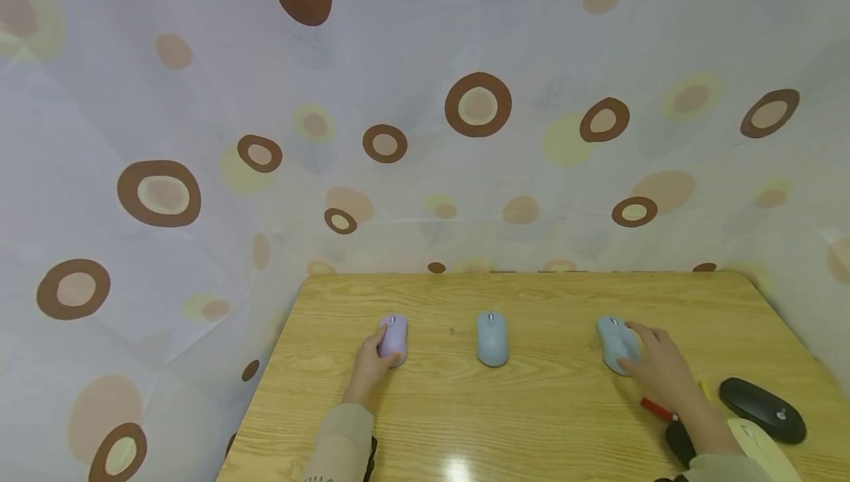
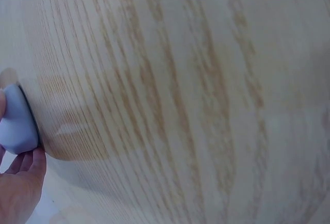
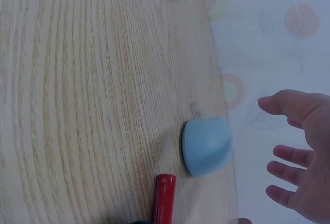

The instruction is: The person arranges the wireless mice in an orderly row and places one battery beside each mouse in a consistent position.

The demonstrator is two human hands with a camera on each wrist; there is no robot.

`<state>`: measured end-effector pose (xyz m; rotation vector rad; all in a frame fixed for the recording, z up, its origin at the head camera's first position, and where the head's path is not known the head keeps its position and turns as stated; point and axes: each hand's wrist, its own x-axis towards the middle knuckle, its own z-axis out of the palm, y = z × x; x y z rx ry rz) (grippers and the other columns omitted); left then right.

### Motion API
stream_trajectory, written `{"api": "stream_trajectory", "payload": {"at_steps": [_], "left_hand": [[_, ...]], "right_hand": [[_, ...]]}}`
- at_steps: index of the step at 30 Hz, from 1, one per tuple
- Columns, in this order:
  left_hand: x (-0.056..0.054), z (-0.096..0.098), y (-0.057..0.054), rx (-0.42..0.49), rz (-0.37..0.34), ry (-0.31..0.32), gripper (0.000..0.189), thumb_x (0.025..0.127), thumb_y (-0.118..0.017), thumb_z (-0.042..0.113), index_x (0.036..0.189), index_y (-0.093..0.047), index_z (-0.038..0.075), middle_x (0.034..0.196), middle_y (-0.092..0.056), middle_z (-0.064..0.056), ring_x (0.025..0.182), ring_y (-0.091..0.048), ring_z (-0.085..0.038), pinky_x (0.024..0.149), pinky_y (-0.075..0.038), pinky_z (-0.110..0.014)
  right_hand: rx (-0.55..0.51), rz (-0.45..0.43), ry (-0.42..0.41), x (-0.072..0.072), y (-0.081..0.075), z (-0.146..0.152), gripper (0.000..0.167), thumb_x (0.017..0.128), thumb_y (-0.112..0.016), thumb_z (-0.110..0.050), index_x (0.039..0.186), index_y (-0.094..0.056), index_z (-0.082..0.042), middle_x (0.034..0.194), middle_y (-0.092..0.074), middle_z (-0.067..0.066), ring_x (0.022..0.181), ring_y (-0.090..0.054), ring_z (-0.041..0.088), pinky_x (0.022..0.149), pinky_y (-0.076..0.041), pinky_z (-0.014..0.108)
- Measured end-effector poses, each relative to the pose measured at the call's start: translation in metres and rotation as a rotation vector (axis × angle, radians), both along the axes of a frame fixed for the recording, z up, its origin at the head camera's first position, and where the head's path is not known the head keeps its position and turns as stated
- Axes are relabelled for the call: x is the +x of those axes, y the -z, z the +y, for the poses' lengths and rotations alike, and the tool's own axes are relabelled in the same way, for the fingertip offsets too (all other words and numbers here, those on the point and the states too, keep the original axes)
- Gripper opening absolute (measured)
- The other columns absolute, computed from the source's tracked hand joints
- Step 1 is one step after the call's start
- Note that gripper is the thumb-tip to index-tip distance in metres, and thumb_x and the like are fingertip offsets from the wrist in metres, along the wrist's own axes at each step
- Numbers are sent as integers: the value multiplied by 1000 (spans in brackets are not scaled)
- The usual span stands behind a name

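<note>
On the left of the wooden table, my left hand (image 1: 369, 365) holds a lavender computer mouse (image 1: 396, 336), thumb and fingers on its two sides. The left wrist view has this mouse (image 2: 18, 123) at its left edge, with fingers against its side. A light blue mouse (image 1: 492, 339) lies mid-table, away from both hands. Farther right is a second light blue mouse (image 1: 612, 343), partly behind my right hand (image 1: 666, 375). In the right wrist view, the right hand (image 3: 308, 167) has its fingers spread, apart from that mouse (image 3: 207, 145).
Near my right forearm lie a black mouse (image 1: 762, 410), a pale yellow mouse (image 1: 762, 446), a red cylinder (image 1: 657, 409), a small yellow item (image 1: 705, 391) and a partly hidden dark object (image 1: 679, 443). A dotted curtain (image 1: 425, 194) surrounds the back and sides of the table (image 1: 451, 408).
</note>
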<state>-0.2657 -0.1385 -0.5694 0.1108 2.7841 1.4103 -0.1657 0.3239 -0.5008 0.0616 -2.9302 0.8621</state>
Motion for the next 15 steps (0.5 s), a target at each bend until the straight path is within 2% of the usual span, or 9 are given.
{"api": "stream_trajectory", "payload": {"at_steps": [4, 10, 15], "left_hand": [[-1, 1, 2, 12, -10, -6, 65, 78, -70, 4, 134, -39, -7, 129, -43, -32, 119, -43, -44, 96, -38, -49], [-1, 1, 4, 18, -18, -7, 66, 78, -70, 4, 135, -38, -6, 131, -41, -31, 119, -42, -44, 96, -39, -50], [-1, -1, 5, 17, -10, 0, 66, 78, -69, 4, 135, -38, -6, 132, -42, -30, 120, -41, -44, 96, -38, -50]], "right_hand": [[11, 118, -70, 15, 3, 8, 63, 75, -72, -8, 126, -40, 9, 115, -39, 37, 99, -43, 53, 73, -39, 65], [75, 125, -78, 36, 6, 26, 65, 73, -76, -16, 125, -42, 5, 115, -44, 31, 97, -46, 51, 66, -41, 63], [153, 124, -46, 52, 16, 38, 72, 65, -81, -22, 122, -45, 4, 108, -48, 29, 87, -51, 48, 60, -44, 60]]}}
